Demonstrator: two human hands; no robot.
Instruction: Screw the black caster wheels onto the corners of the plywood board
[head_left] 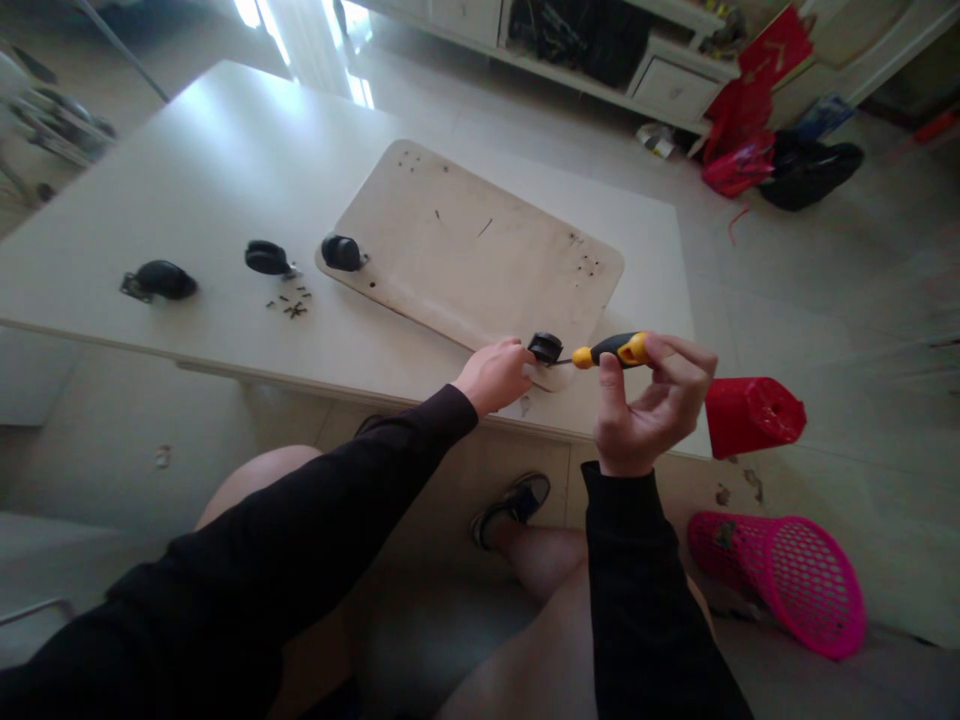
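Observation:
A pale board [480, 240] with rounded corners lies flat on the white table [217, 170]. At its near right corner sits a black caster wheel [545, 347]. My left hand [496, 375] is closed at the base of this caster, its fingertips partly hidden. My right hand [656, 400] grips the end of a yellow and black screwdriver [611, 349], whose shaft points left to the caster's base. Another caster [342, 253] is on the board's left corner. Two loose casters, one nearer [268, 257] and one farther left [165, 280], lie beside several small screws [295, 308].
A red container [754, 415] is past the table's right end, with a pink mesh basket [810, 580] on the floor below. A white cabinet [675, 85] stands at the back. Red and black bags [810, 170] lie near it. My legs are under the table's near edge.

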